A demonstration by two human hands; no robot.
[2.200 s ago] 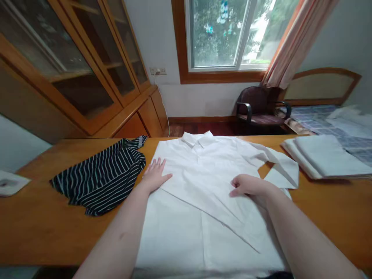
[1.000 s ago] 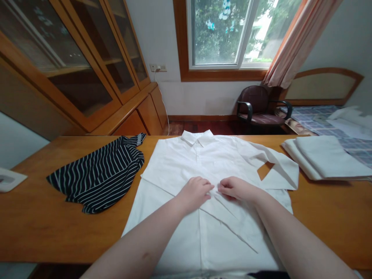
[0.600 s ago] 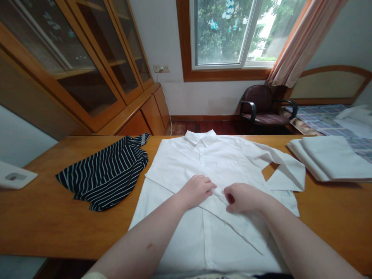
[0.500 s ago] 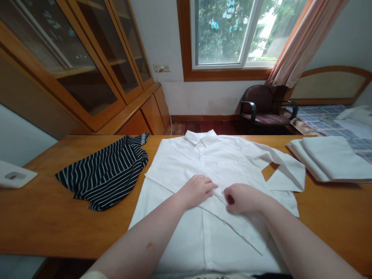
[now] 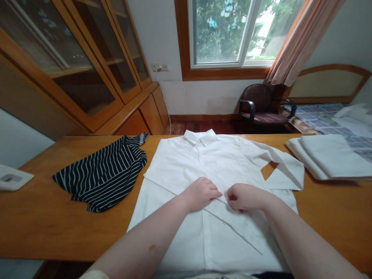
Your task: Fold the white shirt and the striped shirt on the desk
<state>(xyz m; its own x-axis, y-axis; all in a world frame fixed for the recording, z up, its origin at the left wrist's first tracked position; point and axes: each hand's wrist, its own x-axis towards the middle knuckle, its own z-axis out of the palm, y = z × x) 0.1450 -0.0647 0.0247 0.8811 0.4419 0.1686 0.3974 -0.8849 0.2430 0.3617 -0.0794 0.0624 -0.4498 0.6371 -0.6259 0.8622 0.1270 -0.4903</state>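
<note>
A white collared shirt [image 5: 203, 162] lies flat on the wooden table [image 5: 35, 217], collar toward the window. Its left sleeve is folded diagonally across the front. My left hand [image 5: 202, 192] and my right hand [image 5: 245, 196] sit side by side at the shirt's middle, both with fingers curled and pinching the edge of that folded sleeve. The other sleeve [image 5: 283, 170] is bent back at the right side of the shirt.
A black and white striped garment [image 5: 104, 172] lies crumpled to the left. Folded white cloth [image 5: 328, 161] is stacked at the right. A white flat object [image 5: 11, 178] sits at the far left edge. A dark armchair [image 5: 261, 106] stands beyond the table, under the window.
My left hand has come in from the shirt's left shoulder to the middle. Both hands have closed on the folded sleeve's edge and drawn closer together.
</note>
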